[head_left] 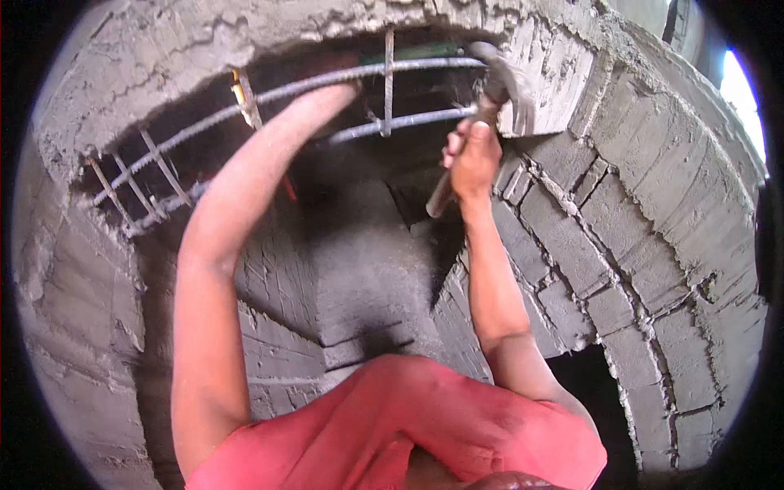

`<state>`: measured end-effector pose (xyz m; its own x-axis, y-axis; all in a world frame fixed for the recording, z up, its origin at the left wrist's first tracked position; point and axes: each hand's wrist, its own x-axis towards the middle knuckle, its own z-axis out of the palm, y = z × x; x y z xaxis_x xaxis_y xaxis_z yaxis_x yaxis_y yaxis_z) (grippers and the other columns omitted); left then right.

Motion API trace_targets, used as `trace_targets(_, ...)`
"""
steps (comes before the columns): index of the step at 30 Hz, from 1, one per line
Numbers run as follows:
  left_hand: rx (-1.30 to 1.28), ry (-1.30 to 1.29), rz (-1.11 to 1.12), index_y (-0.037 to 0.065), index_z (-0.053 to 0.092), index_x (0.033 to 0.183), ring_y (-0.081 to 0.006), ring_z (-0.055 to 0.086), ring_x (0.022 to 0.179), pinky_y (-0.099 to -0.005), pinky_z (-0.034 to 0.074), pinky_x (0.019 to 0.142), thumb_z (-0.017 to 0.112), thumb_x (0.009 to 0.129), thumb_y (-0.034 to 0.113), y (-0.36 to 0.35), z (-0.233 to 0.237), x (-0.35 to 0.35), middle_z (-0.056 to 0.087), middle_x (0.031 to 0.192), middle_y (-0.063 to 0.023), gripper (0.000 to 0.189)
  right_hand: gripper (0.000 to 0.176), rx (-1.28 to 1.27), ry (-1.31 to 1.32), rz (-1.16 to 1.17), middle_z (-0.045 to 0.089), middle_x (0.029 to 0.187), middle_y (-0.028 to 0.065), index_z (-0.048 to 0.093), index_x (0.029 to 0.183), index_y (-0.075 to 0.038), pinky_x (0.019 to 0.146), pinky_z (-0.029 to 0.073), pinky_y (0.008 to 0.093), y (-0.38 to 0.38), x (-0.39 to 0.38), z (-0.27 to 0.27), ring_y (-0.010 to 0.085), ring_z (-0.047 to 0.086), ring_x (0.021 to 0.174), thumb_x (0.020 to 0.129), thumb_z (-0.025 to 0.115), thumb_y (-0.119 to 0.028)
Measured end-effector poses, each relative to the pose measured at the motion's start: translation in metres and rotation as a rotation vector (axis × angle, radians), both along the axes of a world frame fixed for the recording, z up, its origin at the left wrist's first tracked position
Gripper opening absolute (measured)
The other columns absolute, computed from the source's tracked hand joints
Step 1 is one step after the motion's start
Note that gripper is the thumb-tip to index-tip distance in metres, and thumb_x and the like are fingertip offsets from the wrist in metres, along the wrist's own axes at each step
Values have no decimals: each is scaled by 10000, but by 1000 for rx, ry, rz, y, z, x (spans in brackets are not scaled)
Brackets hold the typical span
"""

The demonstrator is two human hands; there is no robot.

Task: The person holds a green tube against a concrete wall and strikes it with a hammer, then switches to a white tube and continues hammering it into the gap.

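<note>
My right hand (475, 159) is wrapped round the handle of a hammer (492, 98), its metal head up beside the right end of the steel bars. The head is slightly blurred. My left forearm (282, 135) reaches up across the lower bar and in behind the upper curved rebar (306, 84). In the dark gap there, my left hand (340, 65) is mostly hidden, its fingers out of sight. Short cross bars (389, 90) tie the two long bars together.
Rough concrete (196, 49) borders the gap above. Block walls with mortar joints rise at the right (629, 237) and left (82, 302). A dark opening (584, 392) lies at lower right. A yellow-and-white piece (239, 91) sits by a cross bar.
</note>
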<state>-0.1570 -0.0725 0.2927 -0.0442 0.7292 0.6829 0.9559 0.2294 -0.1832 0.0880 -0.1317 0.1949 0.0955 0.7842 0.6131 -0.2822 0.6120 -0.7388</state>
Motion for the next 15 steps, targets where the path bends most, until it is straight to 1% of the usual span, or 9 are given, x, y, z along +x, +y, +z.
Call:
trace_targets(1, 152, 101, -40, 116, 708, 1058, -373, 659, 1022, -467, 532, 901, 644, 808, 253, 4, 4, -5, 687, 1057, -181, 292, 497, 91, 97, 42, 500, 685, 35, 508, 936, -63, 468, 416, 265, -3, 5, 9, 126, 479, 529, 995, 404, -545)
trace_targets(2, 111, 69, 12, 109, 708, 1054, -370, 653, 1032, -468, 530, 901, 627, 824, 254, -15, 17, 11, 682, 1073, -185, 283, 511, 168, 183, 91, 488, 686, 40, 504, 939, -70, 469, 418, 275, -10, 12, 11, 138, 481, 537, 980, 419, -572)
trace_targets(5, 1, -32, -62, 106, 708, 1050, -364, 656, 1024, -464, 532, 897, 626, 827, 260, -25, 22, 14, 683, 1069, -183, 283, 697, 401, 497, 395, 487, 732, 44, 484, 983, -129, 577, 447, 346, -38, 33, 15, 197, 481, 551, 765, 541, -788)
trace_targets(8, -91, -88, -98, 103, 708, 1046, -359, 659, 1017, -459, 534, 893, 626, 829, 265, -26, 26, 15, 683, 1064, -181, 284, 789, 721, 562, 155, 457, 740, 28, 471, 908, -111, 530, 418, 282, -71, 16, 34, 171, 486, 590, 641, 579, -846)
trace_targets(9, -112, -99, -110, 102, 708, 1045, -357, 660, 1014, -457, 535, 891, 625, 830, 267, -26, 27, 15, 684, 1063, -180, 284, 713, 731, 580, 295, 460, 712, 27, 486, 875, -106, 517, 431, 288, -44, 12, 12, 171, 494, 565, 721, 577, -796)
trace_targets(10, -137, -103, -114, 100, 708, 1044, -355, 661, 1012, -456, 535, 890, 625, 831, 269, -26, 26, 16, 684, 1061, -179, 284, 603, 631, 302, 331, 479, 692, 22, 503, 843, -95, 504, 445, 308, -10, 18, -7, 168, 492, 533, 833, 575, -693)
trace_targets(11, -66, -79, -189, 95, 707, 1033, -341, 667, 986, -450, 537, 881, 632, 827, 262, -29, 21, 15, 686, 1051, -174, 276, 533, 428, -151, -454, 499, 681, 9, 516, 813, -75, 474, 439, 288, 3, 6, -17, 135, 492, 522, 939, 501, -592)
trace_targets(12, 6, -55, -263, 90, 706, 1023, -328, 673, 960, -444, 539, 871, 639, 822, 254, -33, 17, 14, 688, 1041, -168, 268, 443, -139, -25, 59, 507, 681, 1, 518, 840, -57, 444, 410, 251, 3, 1, 2, 95, 498, 535, 1007, 441, -460)
trace_targets(15, 130, 47, -215, 87, 706, 1024, -338, 675, 955, -454, 539, 867, 619, 830, 220, -34, 17, 15, 686, 1047, -174, 251, 401, 75, 122, 63, 484, 672, 4, 505, 927, -69, 435, 394, 233, -6, 11, 26, 88, 479, 530, 1014, 419, -451)
